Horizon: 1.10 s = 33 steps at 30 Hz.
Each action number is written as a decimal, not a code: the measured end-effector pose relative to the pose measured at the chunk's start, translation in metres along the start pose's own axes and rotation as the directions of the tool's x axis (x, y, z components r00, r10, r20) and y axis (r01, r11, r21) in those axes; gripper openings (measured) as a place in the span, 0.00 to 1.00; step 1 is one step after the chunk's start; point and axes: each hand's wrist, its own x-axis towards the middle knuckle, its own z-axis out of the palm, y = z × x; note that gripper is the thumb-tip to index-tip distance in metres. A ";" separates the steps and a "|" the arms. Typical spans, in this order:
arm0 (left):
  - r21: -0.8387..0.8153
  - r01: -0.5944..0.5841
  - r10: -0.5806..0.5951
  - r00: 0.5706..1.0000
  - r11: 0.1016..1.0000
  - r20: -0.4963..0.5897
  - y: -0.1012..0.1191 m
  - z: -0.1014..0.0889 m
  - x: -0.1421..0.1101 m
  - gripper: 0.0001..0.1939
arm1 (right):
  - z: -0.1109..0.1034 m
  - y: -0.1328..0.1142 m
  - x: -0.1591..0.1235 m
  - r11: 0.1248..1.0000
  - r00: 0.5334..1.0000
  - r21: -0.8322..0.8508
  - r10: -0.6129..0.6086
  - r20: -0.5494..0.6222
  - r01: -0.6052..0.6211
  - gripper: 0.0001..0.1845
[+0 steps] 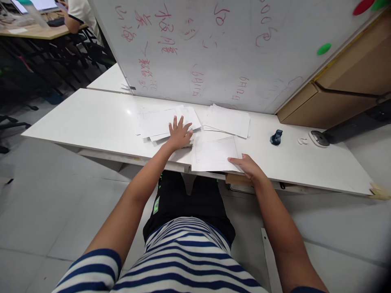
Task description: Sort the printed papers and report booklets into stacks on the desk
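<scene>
My left hand (180, 135) is spread open, its fingers reaching over the right part of a loose pile of white paper sheets (152, 121). With the thumb on top and the fingers mostly hidden beneath, my right hand (248, 166) grips the right edge of a white paper sheet (210, 152). That sheet lies at the front edge of the white table, partly overhanging it. Behind it rests a second stack of sheets (227, 120), slightly fanned. Something thin shows under my left hand by the sheet's left edge, too covered to make out.
A whiteboard (195, 49) with red writing stands along the back of the white table (76, 118). To the right are a small dark blue object (276, 137), a small white piece (302, 141) and a computer mouse (319, 138). Cardboard boxes (324, 106) stand behind. A person (84, 16) sits far left.
</scene>
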 end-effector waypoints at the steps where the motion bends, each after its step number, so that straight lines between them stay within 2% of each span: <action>1: -0.011 0.000 0.000 1.000 1.000 -0.003 -0.001 0.000 0.001 0.25 | 0.000 0.001 0.000 1.000 1.000 -0.008 -0.003 -0.004 0.003 0.22; 12: -0.014 -0.059 0.058 0.998 0.998 -0.023 -0.004 0.003 0.000 0.23 | 0.003 0.003 0.000 1.000 1.000 -0.005 -0.008 0.006 0.008 0.22; 21: 0.092 -0.135 0.129 0.989 0.987 0.074 0.009 0.005 -0.001 0.25 | 0.004 0.004 0.000 0.999 0.999 0.015 -0.032 0.003 0.032 0.20; 26: 0.080 -0.128 0.121 0.989 0.989 0.084 0.008 0.008 0.000 0.25 | 0.002 0.009 0.004 0.999 1.000 -0.025 -0.021 -0.024 0.020 0.22; 33: 0.051 -0.091 0.088 0.994 0.995 0.067 0.006 0.006 0.000 0.21 | 0.001 0.007 0.003 1.000 0.999 -0.025 0.014 0.034 -0.013 0.23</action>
